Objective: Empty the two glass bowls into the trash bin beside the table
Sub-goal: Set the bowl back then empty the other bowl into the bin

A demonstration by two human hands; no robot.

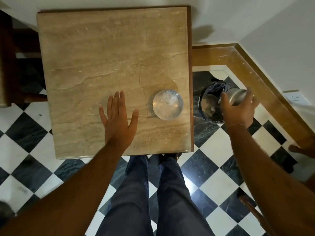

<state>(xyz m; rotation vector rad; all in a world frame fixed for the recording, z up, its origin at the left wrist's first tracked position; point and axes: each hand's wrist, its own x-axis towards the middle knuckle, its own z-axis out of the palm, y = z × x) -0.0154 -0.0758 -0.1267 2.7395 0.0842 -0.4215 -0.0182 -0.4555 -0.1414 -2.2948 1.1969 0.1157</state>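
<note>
One glass bowl [167, 104] stands upright on the marble table [102, 57] near its right edge, with pale crumpled bits inside. A second glass bowl [238, 97] is tipped on its side over the trash bin [207, 106], gripped by my right hand [237, 111]. It is blurred. The bin stands on the floor just right of the table, lined with a dark bag, with pale scraps in it. My left hand [117, 120] lies flat on the table with fingers spread, left of the standing bowl and apart from it.
A wooden skirting ledge [255, 68] runs along the wall behind and to the right of the bin. A dark wooden chair [12, 65] stands left of the table. My legs [153, 193] are at the table's near edge on the checkered floor. Another person's foot [296, 149] shows at right.
</note>
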